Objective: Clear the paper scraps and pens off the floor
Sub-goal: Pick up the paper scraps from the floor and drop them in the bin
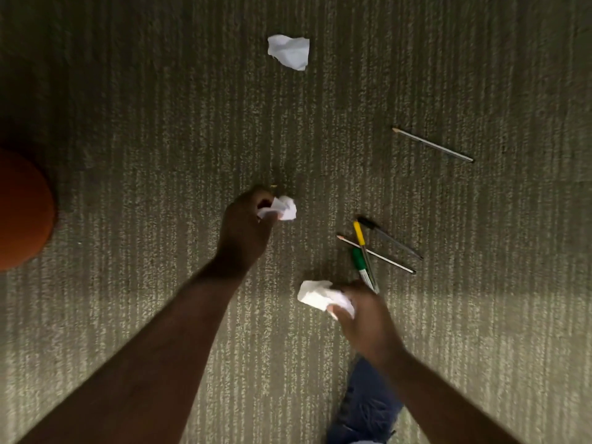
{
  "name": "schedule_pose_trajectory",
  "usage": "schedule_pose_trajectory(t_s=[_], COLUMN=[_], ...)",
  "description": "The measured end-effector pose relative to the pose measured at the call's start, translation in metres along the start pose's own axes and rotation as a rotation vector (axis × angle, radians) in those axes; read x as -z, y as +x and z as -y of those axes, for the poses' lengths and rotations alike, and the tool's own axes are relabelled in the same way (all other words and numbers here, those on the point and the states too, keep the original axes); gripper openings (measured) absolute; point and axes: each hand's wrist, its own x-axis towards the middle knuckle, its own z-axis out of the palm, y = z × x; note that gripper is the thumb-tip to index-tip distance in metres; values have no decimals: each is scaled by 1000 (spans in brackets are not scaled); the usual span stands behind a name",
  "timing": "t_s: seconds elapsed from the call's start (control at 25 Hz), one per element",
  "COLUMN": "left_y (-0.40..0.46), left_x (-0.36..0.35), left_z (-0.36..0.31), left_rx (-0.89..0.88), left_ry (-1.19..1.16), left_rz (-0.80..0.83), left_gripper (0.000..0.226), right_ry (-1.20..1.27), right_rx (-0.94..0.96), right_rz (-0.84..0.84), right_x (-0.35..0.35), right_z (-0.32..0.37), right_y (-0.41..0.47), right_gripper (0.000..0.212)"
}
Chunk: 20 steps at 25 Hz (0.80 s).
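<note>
My left hand point(246, 224) is closed around a small crumpled white paper scrap point(286, 208) above the middle of the carpet. My right hand point(365, 318) grips a larger crumpled paper scrap point(317, 294) lower and to the right. A third crumpled paper point(289, 51) lies on the carpet at the top. Just beyond my right hand lies a small pile: a yellow pen point(360, 233), a green marker point(360, 262), a black pen point(389, 237) and a grey pencil point(376, 254). Another grey pencil point(432, 144) lies alone further right.
The floor is striped grey-green carpet point(160, 155). A rounded orange-brown object point(22, 209) juts in at the left edge. A leg in blue jeans point(365, 405) shows at the bottom under my right arm.
</note>
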Motion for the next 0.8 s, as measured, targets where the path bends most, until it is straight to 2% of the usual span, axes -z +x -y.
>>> schedule_pose_trajectory(t_s=[0.08,0.2,0.36,0.44,0.48,0.6,0.72,0.8], left_y=[19,47,84,108,121,152,189,213], left_x=[4,7,12,14,17,19,17,18], left_z=[-8,-23,-28,-29,-33,-55,-70,-79], left_rx=[-3,26,99,163,184,141,70,91], left_ry=[-23,-19,-17,-16,-5,-5,55,68], left_rz=[-60,-100,-116,-124,-106,7,157,188], left_gripper=[16,42,46,54,59,76,71,67], right_ry=[-52,-28,-38,-49,-59,-66,-13,41], right_rx=[-83,-165,-186,-218,-211,-105,27,56], right_rz=[-44,-167,-252,-222,-214,-263,-338,-386], right_x=[-17,-28,-36,-42,-46,-48,-43,-33], right_z=[2,9,7,4,3,-4,0,6], right_y=[-9,-7,-7,-6,-6,-1,12,19], right_gripper=[23,24,21,31,36,30,23,28])
